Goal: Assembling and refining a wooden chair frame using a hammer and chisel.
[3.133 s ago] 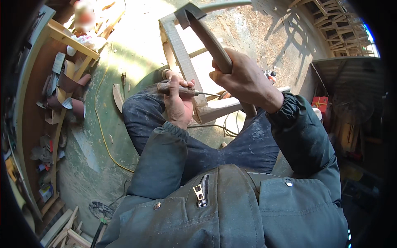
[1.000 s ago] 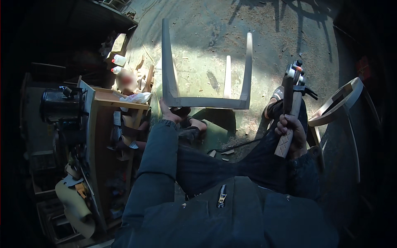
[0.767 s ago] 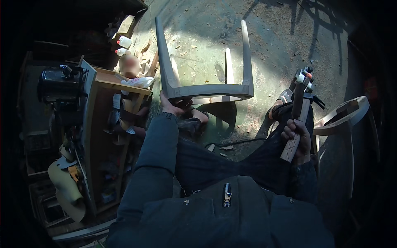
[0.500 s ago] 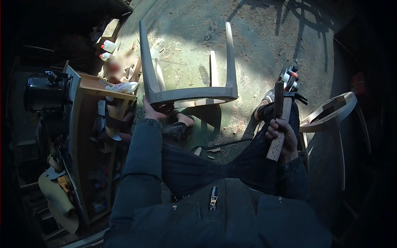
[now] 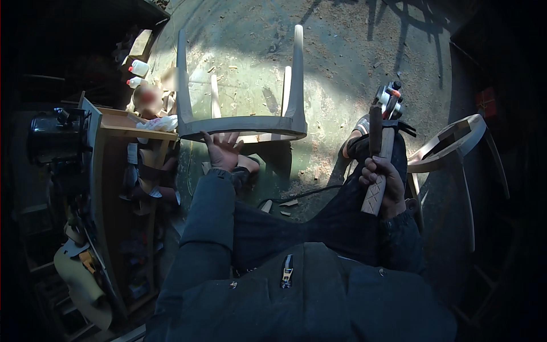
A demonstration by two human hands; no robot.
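A pale wooden chair frame (image 5: 245,125) stands in front of me, with its legs pointing up and away. My left hand (image 5: 224,154) is open under the front rail, palm up and fingers spread. The fingertips reach the rail's lower edge; whether they bear on it I cannot tell. Over my right thigh, my right hand (image 5: 380,178) is closed round the hammer (image 5: 387,142), whose pale wooden handle has carved cross lines at the butt. Its dark claw head points away from me. A dark brown stick-like piece (image 5: 375,130) lies alongside the handle, its lower end hidden by the fingers.
A second curved wooden frame (image 5: 447,148) stands at my right. At left is a wooden cabinet (image 5: 102,188) with a dark metal canister (image 5: 57,137) beside it. White bottles (image 5: 138,68) stand farther back. A black cable (image 5: 307,198) and wood scraps lie on the floor.
My left hand has let go of the chair frame's left corner and turned palm up beneath the rail. The right hand keeps its hold on the hammer. The whole view has shifted slightly.
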